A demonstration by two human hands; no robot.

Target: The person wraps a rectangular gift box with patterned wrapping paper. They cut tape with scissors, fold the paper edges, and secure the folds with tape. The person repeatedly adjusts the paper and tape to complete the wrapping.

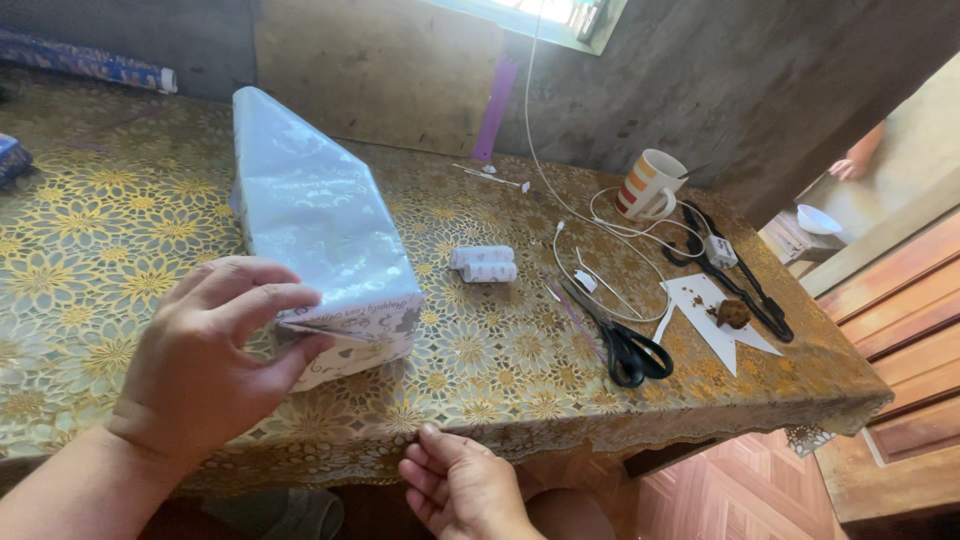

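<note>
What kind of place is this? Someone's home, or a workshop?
Most likely a room in a home: a table under a gold floral cloth, a striped mug, bare concrete walls and a wooden floor. The left hand rests on a wrapped box.

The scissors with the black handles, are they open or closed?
Closed. The scissors lie flat on the gold flowered tablecloth, and their two blades run together as one thin line, with no gap between them.

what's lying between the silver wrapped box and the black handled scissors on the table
In the head view, two small white rolls lie side by side on the gold floral tablecloth, between the silver wrapped box and the black-handled scissors. Otherwise that stretch is bare cloth.
</note>
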